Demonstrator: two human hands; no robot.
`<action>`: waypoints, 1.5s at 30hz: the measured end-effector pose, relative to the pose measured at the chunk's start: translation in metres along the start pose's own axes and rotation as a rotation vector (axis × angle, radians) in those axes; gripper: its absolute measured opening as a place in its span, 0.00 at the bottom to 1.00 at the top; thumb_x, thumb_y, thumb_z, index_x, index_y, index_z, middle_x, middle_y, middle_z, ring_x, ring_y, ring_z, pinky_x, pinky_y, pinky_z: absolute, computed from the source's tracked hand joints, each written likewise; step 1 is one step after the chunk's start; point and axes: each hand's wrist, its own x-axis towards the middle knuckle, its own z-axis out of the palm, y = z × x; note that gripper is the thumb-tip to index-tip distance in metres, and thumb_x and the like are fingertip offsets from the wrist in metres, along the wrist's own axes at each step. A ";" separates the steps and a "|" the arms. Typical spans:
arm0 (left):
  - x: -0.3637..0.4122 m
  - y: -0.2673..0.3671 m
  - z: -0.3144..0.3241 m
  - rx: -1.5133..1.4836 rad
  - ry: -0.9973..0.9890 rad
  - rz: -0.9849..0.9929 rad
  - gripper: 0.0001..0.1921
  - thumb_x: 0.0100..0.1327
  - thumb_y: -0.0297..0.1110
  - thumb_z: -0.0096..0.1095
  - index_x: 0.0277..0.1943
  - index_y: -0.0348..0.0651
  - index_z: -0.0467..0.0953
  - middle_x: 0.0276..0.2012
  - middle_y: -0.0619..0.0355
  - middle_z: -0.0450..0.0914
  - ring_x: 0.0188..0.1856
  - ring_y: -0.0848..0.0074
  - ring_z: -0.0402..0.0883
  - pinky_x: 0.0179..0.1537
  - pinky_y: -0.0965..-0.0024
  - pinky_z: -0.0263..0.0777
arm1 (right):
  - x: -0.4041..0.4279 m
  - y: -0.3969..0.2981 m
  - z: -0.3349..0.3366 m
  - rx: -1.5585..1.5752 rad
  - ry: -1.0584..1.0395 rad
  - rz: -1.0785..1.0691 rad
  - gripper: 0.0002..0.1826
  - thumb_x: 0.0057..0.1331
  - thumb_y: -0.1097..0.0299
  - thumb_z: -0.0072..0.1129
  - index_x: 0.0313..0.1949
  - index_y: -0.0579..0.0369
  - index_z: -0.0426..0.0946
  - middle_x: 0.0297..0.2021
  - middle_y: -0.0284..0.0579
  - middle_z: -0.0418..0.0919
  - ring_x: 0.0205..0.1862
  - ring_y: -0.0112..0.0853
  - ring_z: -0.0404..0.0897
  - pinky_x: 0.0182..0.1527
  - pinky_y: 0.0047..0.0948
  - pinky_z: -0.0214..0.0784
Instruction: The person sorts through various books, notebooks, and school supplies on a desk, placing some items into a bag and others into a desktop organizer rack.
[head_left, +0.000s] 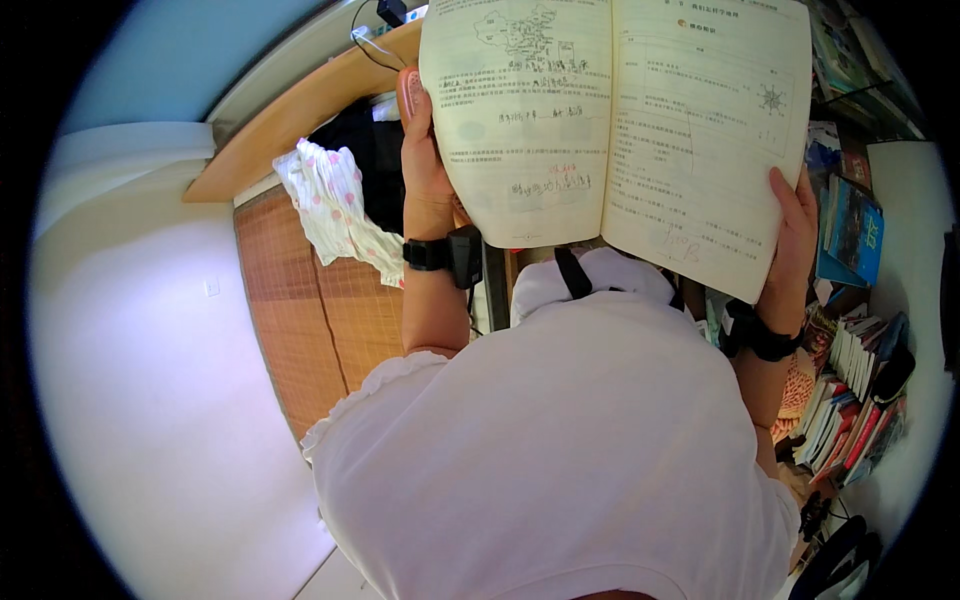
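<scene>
An open paperback workbook (525, 142) is held up before me, spread at its middle. Its left page carries an outline map, print and handwriting; the right page has a table, a small compass rose and red pen marks. My left hand (426, 154) grips the left page's outer edge. On the opposite side, my right hand (795, 217) holds the right page's lower outer edge, most of its fingers hidden behind the book. Each wrist wears a black strap with a small box, the left wrist device (465, 256) being the plainer to see.
On the left, a bamboo mat (330, 300) bears a white spotted cloth (330, 195) and black fabric (371, 161). Rows of books (847, 420) line the right side, with a blue book (855, 232) above them. A wooden board edge (300, 112) curves behind the mat.
</scene>
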 end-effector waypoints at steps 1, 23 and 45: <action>0.000 0.000 0.000 0.001 0.010 0.018 0.22 0.73 0.43 0.51 0.64 0.44 0.64 0.55 0.55 0.76 0.52 0.69 0.79 0.52 0.63 0.76 | 0.000 0.000 0.000 -0.013 0.007 -0.011 0.21 0.68 0.71 0.54 0.59 0.64 0.67 0.47 0.49 0.78 0.44 0.29 0.80 0.44 0.23 0.73; 0.008 0.000 -0.021 -0.026 -0.058 0.076 0.18 0.75 0.36 0.47 0.65 0.48 0.62 0.57 0.64 0.71 0.60 0.76 0.70 0.61 0.69 0.66 | -0.004 0.000 0.008 0.030 0.034 0.004 0.23 0.67 0.72 0.56 0.60 0.63 0.69 0.47 0.48 0.80 0.43 0.30 0.81 0.43 0.23 0.75; -0.028 -0.060 0.062 0.597 -0.512 -0.114 0.22 0.70 0.47 0.52 0.59 0.43 0.75 0.61 0.46 0.73 0.64 0.61 0.67 0.63 0.63 0.62 | 0.005 0.040 0.019 -0.127 -0.136 -0.017 0.23 0.70 0.69 0.54 0.63 0.59 0.67 0.51 0.45 0.78 0.46 0.27 0.79 0.46 0.24 0.73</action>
